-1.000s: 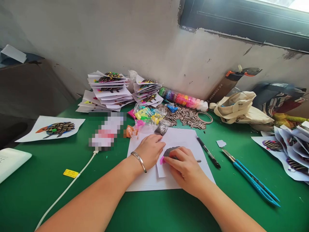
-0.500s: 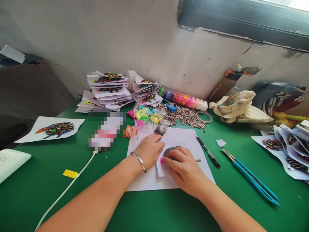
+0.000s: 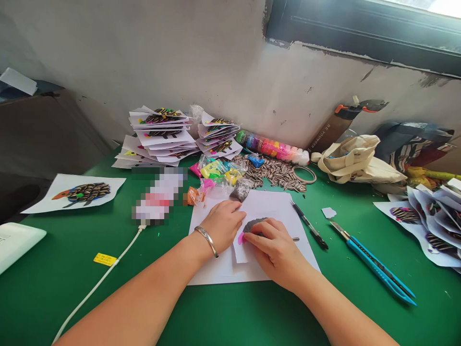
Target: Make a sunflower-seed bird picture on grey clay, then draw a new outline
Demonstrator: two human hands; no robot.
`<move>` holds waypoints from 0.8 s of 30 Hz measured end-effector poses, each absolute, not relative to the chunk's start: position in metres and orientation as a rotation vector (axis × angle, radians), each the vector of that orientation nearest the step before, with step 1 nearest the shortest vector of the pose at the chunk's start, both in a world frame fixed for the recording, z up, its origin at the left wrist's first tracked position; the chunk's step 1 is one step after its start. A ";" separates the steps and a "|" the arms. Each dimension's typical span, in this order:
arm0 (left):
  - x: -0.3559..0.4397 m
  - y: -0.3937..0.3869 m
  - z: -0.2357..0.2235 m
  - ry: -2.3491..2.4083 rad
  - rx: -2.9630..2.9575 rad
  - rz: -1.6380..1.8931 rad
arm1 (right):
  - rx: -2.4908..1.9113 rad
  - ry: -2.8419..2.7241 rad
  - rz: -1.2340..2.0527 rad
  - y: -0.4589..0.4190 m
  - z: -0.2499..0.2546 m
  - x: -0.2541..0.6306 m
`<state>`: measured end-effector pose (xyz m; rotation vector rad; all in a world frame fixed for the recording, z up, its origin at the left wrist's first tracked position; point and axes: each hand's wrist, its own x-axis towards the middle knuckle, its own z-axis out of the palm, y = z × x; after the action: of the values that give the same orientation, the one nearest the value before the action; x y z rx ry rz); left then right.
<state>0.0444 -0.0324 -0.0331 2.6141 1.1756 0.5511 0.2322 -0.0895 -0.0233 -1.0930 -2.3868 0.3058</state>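
My left hand (image 3: 224, 225) lies flat on the paper with its fingers stretched out, beside the small white card (image 3: 245, 254). On that card is a dark grey patch of modelling clay (image 3: 255, 224), partly covered by my right hand (image 3: 275, 245). The right fingers are bent and closed, with the tips at a small pink piece of clay (image 3: 241, 238) on the grey patch's left edge. My right thumb is mostly hidden. A sunflower seed (image 3: 296, 239) shows just right of the hand. Under the card is a larger white sheet (image 3: 212, 274).
Bagged coloured clay (image 3: 212, 169) and a pile of sunflower seeds (image 3: 277, 175) are at the back. To the right lie a pen (image 3: 309, 225) and a blue utility knife (image 3: 378, 269). Stacked seed pictures (image 3: 162, 139), a finished card (image 3: 86, 192) and a white cable (image 3: 97, 283) are leftward.
My right fingertips have shifted slightly right on the pink clay, which shows a little more. My left hand stays in place.
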 end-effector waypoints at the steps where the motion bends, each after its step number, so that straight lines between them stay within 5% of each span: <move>1: 0.044 -0.032 -0.033 1.178 2.614 0.552 | -1.093 -2.398 0.307 -0.089 -0.024 0.232; 24: 0.044 -0.032 -0.036 1.177 2.645 0.569 | -1.325 -1.998 0.382 -0.071 -0.021 0.265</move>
<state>0.0442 -0.0323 -0.0360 2.6450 1.1774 0.5690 0.2649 -0.0714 -0.0211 -1.3251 -1.9976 0.3816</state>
